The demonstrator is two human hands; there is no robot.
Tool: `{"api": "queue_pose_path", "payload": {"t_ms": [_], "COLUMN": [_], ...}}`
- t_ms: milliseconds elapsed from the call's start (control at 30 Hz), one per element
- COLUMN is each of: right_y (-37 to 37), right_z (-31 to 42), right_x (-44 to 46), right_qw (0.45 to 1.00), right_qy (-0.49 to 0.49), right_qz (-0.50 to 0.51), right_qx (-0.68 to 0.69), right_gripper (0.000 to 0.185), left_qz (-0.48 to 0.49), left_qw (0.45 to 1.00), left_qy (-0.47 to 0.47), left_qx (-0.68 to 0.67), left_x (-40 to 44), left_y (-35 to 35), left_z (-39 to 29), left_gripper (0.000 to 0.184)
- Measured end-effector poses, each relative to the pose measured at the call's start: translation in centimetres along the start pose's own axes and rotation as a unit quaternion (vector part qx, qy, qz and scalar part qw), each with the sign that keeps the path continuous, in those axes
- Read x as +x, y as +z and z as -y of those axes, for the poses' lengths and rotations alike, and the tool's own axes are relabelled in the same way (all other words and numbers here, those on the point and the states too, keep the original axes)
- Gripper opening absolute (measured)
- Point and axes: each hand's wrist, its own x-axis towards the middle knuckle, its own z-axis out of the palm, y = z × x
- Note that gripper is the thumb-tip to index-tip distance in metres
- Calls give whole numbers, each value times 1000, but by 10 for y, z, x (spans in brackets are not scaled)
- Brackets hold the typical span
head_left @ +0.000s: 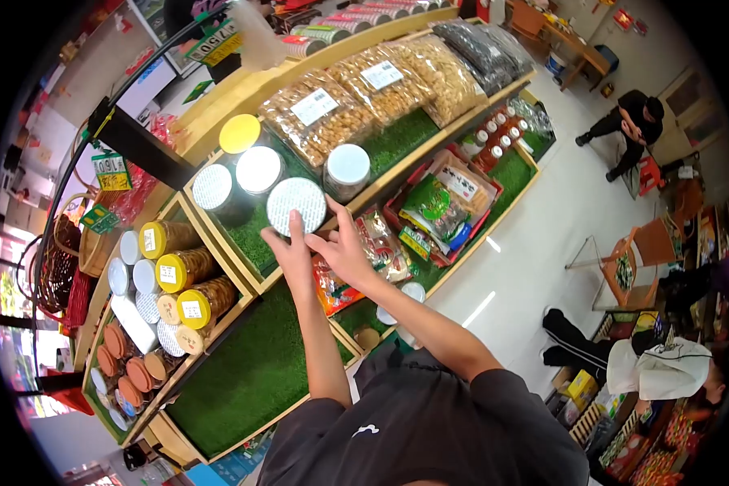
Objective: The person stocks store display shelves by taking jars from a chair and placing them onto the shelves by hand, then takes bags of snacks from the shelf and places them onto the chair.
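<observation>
Left hand (292, 253) partly open and curved, grasping the near left side of a speckled-lid jar (300, 193), one digit laid over the lid and the others bent down beside the rim. Right hand (347, 248) also partly open, grasping the near right side of the same jar, one finger reaching along the rim and thumb close to the near edge. Held at the front of a display surface (247, 243) lined with green turf, lid facing up.

Just beyond, a white-lid jar (260, 169), with a yellow-lid jar (240, 134) behind. To the left, a second patterned lid (212, 186); to the right, a pale-blue-lid jar (348, 164). Farther back, clear bags of tan snacks (320, 121) with white labels.

To the right and lower, a red tray (462, 206) of packets. To the left, a slanted rack of jars (178, 271) with yellow, white and brown lids. Below, a bare stretch of green turf (243, 364).

Across the pale floor, a person in dark clothes (636, 125), seated, and a person in a light top (660, 366), cut into by the dark lens border.

Hidden: most of the held jar's body and its contents, beneath lid and fingers. Too blurred to read: label print and some signs.
</observation>
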Motion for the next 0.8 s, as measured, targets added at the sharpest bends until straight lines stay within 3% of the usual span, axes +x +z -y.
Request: {"api": "queue_pose_path", "payload": {"t_ms": [133,167,267,300,367,400,433,467,500,533,600,667,767,800], "right_y": [-5,-8,-31,-37,-66,-81,-100,-109,-126,-131,-154,-163,-177,-182], "right_z": [24,26,37,44,31,13,3,-2,-28,-26,-31,-18,3,1], "right_x": [-20,-29,-61,-78,-108,-128,-150,-179,-205,-230,-269,-302,-329,-338], "right_qw": [999,998,995,996,995,989,971,967,972,946,913,908,891,905], "right_qy": [11,7,26,74,90,116,216,248,220,287,388,403,432,405], "right_qz": [25,36,53,46,51,51,56,20,50,17,-3,-34,-6,-9], "right_qx": [-22,-48,-86,-4,-7,74,85,55,73,152,123,108,142,132], "right_gripper": [63,62,63,65,71,77,79,78,73,60,50,47,50,54], "left_qz": [-10,2,64,88,106,132,127,123,144,169,202,201,165,174], "left_qw": [967,969,943,939,928,924,915,909,900,895,906,889,903,923], "left_qy": [7,3,-68,-93,-122,-155,-221,-270,-290,-329,-340,-403,-385,-339], "left_qx": [-253,-249,-320,-318,-335,-323,-314,-294,-290,-251,-151,-81,-99,-52], "left_x": [-26,-32,-56,-69,-99,-112,-131,-152,-174,-197,-237,-273,-316,-326], "left_y": [-1,-4,-23,-28,-36,-45,-53,-57,-59,-60,-71,-77,-74,-76], "left_z": [-12,-9,12,14,22,37,53,65,79,79,120,128,125,137], "left_gripper": [40,56,63,68,65,63,61,60,62,62,51,47,47,51]}}
